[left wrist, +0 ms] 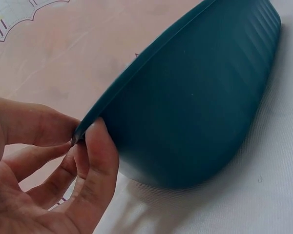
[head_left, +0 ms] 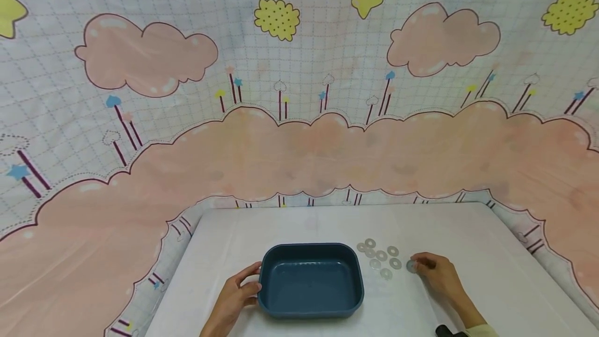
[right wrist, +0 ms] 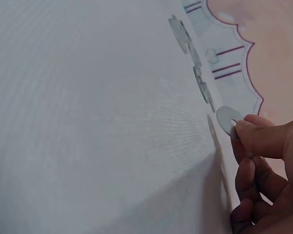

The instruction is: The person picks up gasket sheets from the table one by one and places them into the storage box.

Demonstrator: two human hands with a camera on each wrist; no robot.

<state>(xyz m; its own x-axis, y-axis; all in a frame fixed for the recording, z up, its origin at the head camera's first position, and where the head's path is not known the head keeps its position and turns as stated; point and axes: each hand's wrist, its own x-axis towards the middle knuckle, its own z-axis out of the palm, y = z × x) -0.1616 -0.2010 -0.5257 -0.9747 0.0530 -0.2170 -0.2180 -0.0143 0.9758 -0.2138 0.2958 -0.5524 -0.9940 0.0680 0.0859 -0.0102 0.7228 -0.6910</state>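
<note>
One washer [right wrist: 224, 117], grey, flat, round, centre-holed, pinched in my right grip [head_left: 439, 275], right of the other washers [head_left: 376, 254] on the white worktop [head_left: 290, 225], dark blue round-cornered tray [head_left: 311, 287] held at one end by my left grip [head_left: 235, 294]

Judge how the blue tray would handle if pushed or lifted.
The blue tray is likely stiff: its wall shows no bend where the left hand pinches the rim. Its broad, low shape suggests sliding rather than tipping. Its thin rim hints at lightness for its size.
</note>
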